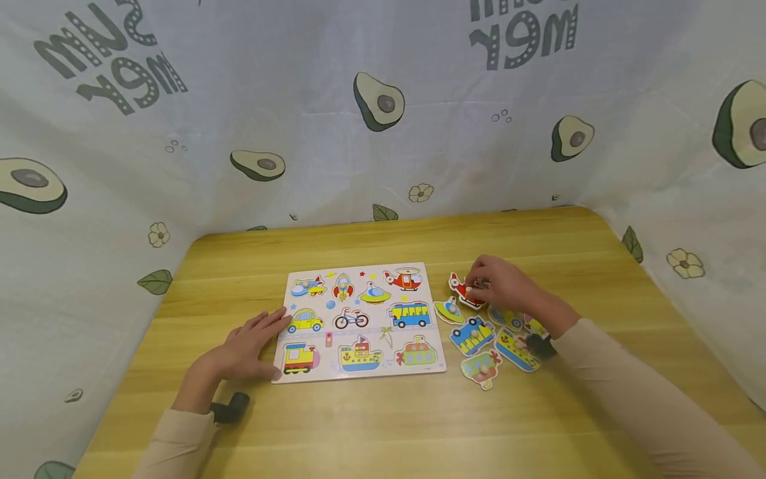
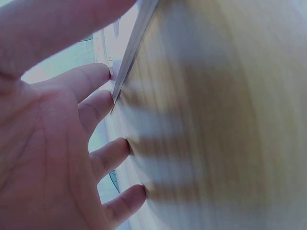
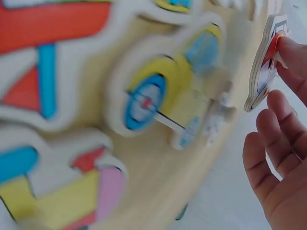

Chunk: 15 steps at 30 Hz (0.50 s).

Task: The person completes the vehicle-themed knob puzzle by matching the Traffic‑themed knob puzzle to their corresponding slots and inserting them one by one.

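My right hand (image 1: 503, 286) pinches a red helicopter puzzle piece (image 1: 463, 293) between thumb and fingers, to the right of the puzzle board. In the right wrist view this helicopter piece (image 3: 266, 64) stands tilted on edge at the fingertips. The puzzle board (image 1: 329, 360) lies flat, printed with vehicles in three rows. At its left edge rests my left hand (image 1: 248, 346), fingers spread and thumb near the lower corner. The left wrist view shows these fingers (image 2: 98, 112) extended, with fingertips at the board's edge (image 2: 132, 52) and on the wooden table.
Loose knobbed pieces lie right of the board: a flying saucer (image 1: 449, 311), a blue bus (image 1: 469, 339), a submarine (image 1: 479, 366), a ship (image 1: 511, 349), a yellow car (image 3: 163, 96) and a train (image 3: 62, 191). The wooden table (image 1: 359, 426) meets an avocado-print cloth (image 1: 311, 193) behind.
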Motion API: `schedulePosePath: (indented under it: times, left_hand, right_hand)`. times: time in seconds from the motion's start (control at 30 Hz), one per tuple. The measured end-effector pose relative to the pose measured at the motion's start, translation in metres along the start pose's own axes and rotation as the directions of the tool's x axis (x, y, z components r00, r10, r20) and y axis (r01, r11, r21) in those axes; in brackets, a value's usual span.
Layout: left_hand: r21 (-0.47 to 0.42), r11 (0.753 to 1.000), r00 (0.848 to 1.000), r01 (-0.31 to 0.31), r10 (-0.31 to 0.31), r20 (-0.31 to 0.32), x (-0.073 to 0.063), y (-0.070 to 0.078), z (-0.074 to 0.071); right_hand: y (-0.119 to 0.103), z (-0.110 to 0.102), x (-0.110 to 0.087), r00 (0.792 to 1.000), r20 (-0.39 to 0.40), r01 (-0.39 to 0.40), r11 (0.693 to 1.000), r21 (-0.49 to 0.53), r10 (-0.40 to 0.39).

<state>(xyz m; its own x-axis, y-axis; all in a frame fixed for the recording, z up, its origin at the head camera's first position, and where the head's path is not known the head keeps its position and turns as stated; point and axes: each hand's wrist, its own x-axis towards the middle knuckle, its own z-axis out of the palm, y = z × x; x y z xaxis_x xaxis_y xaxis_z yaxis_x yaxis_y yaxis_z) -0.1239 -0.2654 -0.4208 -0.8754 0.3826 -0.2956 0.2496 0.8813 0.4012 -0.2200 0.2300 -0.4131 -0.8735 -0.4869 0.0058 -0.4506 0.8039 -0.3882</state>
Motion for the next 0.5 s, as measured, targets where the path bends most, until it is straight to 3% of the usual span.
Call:
schedulePosePath:
  times: [0.23,0.5]
  left_hand:
    - [-0.013,1.000,1.000,0.004,-0.004,-0.001,-0.002,0.000,0.000]
    - [-0.010,1.000,1.000,-0.013,0.012,-0.011,-0.002,0.001,0.000]
  right_hand:
    - [-0.005,-0.013,0.002,0.998,-0.050,0.040,0.999,0.020,-0.039]
    - [-0.008,-0.013,0.005,0.995,-0.081,0.059,0.997,0.054,-0.054]
